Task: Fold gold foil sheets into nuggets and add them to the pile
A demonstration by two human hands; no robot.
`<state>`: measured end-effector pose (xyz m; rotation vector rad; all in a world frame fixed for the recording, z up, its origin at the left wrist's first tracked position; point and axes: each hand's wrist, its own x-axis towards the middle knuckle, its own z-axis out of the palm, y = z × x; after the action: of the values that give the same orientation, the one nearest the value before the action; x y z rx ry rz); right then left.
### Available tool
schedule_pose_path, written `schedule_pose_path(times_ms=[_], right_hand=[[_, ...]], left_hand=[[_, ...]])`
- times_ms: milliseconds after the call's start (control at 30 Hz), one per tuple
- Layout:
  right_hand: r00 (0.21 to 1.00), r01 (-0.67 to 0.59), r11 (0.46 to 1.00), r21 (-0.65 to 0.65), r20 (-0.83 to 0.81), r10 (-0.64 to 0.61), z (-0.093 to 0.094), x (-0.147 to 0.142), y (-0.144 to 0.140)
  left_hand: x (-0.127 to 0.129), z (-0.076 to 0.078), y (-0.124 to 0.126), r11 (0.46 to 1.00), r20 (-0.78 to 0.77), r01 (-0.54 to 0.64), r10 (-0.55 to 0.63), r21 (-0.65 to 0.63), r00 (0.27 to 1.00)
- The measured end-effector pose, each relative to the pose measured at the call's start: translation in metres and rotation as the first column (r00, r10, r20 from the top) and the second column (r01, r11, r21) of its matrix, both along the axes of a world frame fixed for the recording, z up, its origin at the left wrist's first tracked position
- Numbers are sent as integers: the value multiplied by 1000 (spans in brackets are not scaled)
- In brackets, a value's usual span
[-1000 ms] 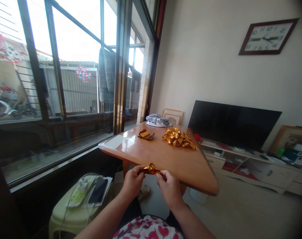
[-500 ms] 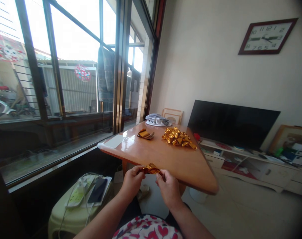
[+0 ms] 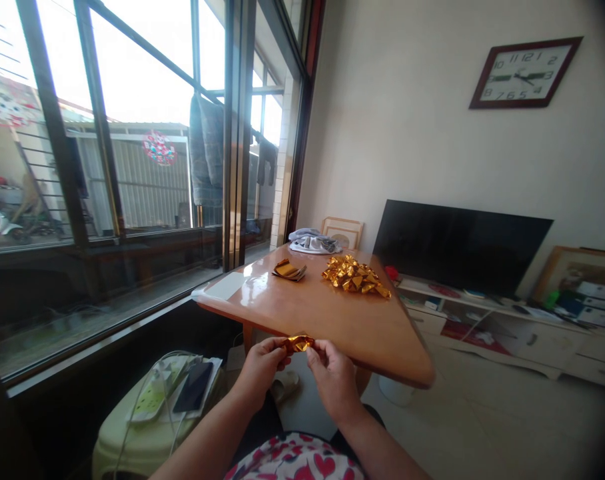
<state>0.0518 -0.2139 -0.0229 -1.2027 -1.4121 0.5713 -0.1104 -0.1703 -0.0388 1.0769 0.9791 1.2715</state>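
Between my two hands, just off the near edge of the wooden table [image 3: 322,327], is a shiny piece of gold foil paper [image 3: 299,343]. My left hand [image 3: 258,370] pinches its left end with closed fingers. Its right end is gripped between the thumb and fingers of my right hand [image 3: 334,375]. The foil looks folded and creased, with a puffed middle. Farther back on the table lie a small stack of gold foil sheets [image 3: 288,269] and, to its right, a heap of folded gold foil pieces [image 3: 353,273].
A pale green stool [image 3: 113,427] at lower left bears a power strip [image 3: 155,395], cables and a phone [image 3: 193,387]. Folded cloth [image 3: 312,241] lies at the table's far end. A television [image 3: 457,247] stands on a low cabinet [image 3: 522,347] to the right. Windows line the left.
The foil piece has become narrower and more compact between my hands, which have drawn slightly closer together. The view has shifted a little to the right.
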Motion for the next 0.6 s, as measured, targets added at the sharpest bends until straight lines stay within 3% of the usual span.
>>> schedule_pose_path(times_ms=[200, 600], right_hand=[[1000, -14, 999, 53, 18, 13, 2, 0, -2], [998, -22, 998, 67, -51, 26, -4, 3, 1]], left_hand=[[-2, -5, 3, 991, 97, 72, -61, -110, 993], [-5, 1, 0, 938, 228, 202, -139, -281, 964]])
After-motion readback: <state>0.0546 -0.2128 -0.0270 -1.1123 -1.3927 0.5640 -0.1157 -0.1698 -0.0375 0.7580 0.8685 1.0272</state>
